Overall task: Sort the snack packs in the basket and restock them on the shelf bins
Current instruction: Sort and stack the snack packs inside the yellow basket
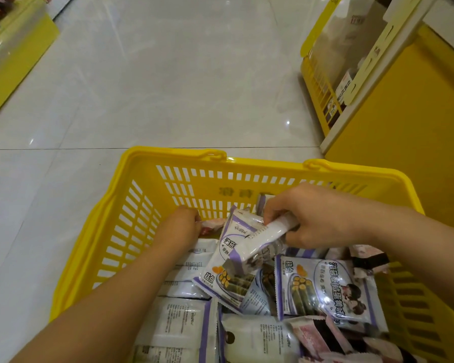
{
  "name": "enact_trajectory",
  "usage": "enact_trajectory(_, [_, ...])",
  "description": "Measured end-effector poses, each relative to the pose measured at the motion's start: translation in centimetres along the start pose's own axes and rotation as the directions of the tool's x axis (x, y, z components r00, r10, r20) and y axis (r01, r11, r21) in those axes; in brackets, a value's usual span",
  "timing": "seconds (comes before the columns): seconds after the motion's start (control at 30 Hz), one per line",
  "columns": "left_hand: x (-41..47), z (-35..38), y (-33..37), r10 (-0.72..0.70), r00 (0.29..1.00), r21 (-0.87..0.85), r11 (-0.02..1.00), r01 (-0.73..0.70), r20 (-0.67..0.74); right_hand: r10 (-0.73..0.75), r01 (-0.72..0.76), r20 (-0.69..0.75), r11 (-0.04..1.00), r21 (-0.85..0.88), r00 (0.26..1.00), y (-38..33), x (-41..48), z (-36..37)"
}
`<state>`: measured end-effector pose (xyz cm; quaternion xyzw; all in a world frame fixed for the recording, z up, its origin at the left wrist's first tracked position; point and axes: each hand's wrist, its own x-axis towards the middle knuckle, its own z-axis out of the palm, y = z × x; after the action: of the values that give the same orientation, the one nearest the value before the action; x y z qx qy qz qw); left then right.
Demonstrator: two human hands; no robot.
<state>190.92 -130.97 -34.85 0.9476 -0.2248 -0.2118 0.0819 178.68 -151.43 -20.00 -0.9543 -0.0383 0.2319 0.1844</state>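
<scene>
Head view: yellow basket sat on the pale tile floor, filled w/ snack packs. R hand, over basket's far side, had fingers curled round a small bunch of purple-white packs, tilted above the pile. L hand was at basket's far-left corner, fingertips hidden beside a pink pack; couldn't tell its grip. Yellow shelf unit stood right of basket.
</scene>
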Motion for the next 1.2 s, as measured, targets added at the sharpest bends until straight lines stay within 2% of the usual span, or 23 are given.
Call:
enact_trajectory(0.17, [-2.5, -4.0, 1.2, 0.067, 0.965, -0.117, 0.988, -0.1, -0.253, 0.069, -0.067, -0.102, 0.997, 0.028, 0.992, 0.4, -0.5, -1.5])
enact_trajectory(0.3, [-4.5, -8.3, 3.7, 0.153, 0.942, -0.063, 0.982, -0.179, -0.298, 0.158, -0.153, -0.187, 0.987, 0.041, 0.97, 0.5, -2.2, -4.5])
enact_trajectory(0.37, [-5.3, -9.4, 5.4, 0.158, 0.954, -0.224, 0.95, -0.217, -0.257, 0.18, -0.182, -0.28, 0.983, 0.02, 0.943, 0.5, -3.4, -6.1])
enact_trajectory(0.43, [-6.1, -9.5, 7.6, 0.156, 0.971, -0.451, 0.864, -0.224, -0.182, 0.202, -0.218, -0.346, 0.976, -0.007, 0.916, 0.4, -4.7, -7.3])
enact_trajectory(0.5, [-6.7, -8.8, 9.8, 0.166, 0.98, -0.595, 0.779, -0.197, -0.106, 0.243, -0.283, -0.378, 0.958, -0.054, 0.893, 0.5, -6.1, -8.2])
enact_trajectory(0.63, [-6.9, -7.0, 14.1, 0.206, 0.978, -0.716, 0.676, -0.174, -0.043, 0.317, -0.457, -0.475, 0.864, -0.213, 0.821, 1.3, -8.4, -9.7])
enact_trajectory(0.73, [-7.0, -6.4, 16.8, 0.34, 0.94, -0.783, 0.591, -0.193, 0.025, 0.325, -0.513, -0.538, 0.823, -0.244, 0.778, 1.6, -9.3, -10.3])
enact_trajectory(0.83, [-6.7, -6.1, 17.4, 0.493, 0.865, -0.702, 0.648, -0.297, 0.089, 0.336, -0.533, -0.556, 0.811, -0.24, 0.761, 1.6, -9.2, -10.3])
enact_trajectory(0.9, [-6.0, -6.1, 16.4, 0.478, 0.875, -0.66, 0.683, -0.313, 0.08, 0.328, -0.519, -0.547, 0.82, -0.24, 0.771, 1.6, -8.7, -9.7])
enact_trajectory(1.0, [-4.7, -6.0, 12.8, 0.301, 0.953, -0.533, 0.801, -0.272, -0.035, 0.3, -0.485, -0.531, 0.838, -0.25, 0.793, 1.6, -8.0, -8.6])
enact_trajectory(1.07, [-3.8, -5.6, 9.3, 0.144, 0.987, -0.376, 0.913, -0.158, -0.064, 0.278, -0.453, -0.518, 0.857, -0.247, 0.809, 1.5, -7.5, -8.0])
enact_trajectory(1.13, [-3.5, -4.4, 6.2, 0.048, 0.99, -0.22, 0.975, -0.018, 0.129, 0.258, -0.426, -0.514, 0.873, -0.24, 0.818, 1.2, -6.9, -7.5])
enact_trajectory(1.2, [-3.6, -2.8, 4.6, 0.042, 0.925, -0.197, 0.98, 0.036, 0.377, 0.249, -0.41, -0.51, 0.882, -0.231, 0.824, 0.9, -6.3, -7.1])
